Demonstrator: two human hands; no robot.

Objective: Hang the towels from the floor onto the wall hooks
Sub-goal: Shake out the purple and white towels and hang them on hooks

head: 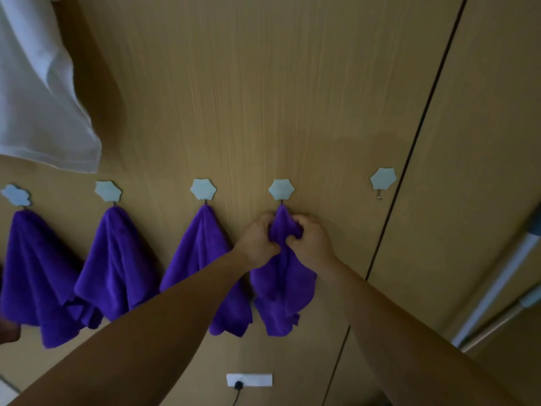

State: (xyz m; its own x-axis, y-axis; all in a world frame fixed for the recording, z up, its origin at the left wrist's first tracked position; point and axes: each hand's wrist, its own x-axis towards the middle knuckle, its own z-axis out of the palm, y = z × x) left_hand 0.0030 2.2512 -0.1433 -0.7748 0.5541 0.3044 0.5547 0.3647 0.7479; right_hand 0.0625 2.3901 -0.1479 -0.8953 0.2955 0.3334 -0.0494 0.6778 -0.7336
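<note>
Head view: three purple towels point(117, 265) hung from star-shaped hooks along the wall. The left hand point(257, 238) and right hand point(310, 238) both pinched the fourth towel point(282, 288) just under the fourth hook point(281, 189). Farther right, the fifth hook point(383, 179) stood bare. The floor was out of sight.

Nothing here can be read. The purple towels point(117, 259), the pale blue hooks point(203, 189), the wood-grain wall point(263, 83) and the white socket plate point(257, 379) low on it all show plain surfaces, with no lettering, label, brand, number or sign to make out.
</note>
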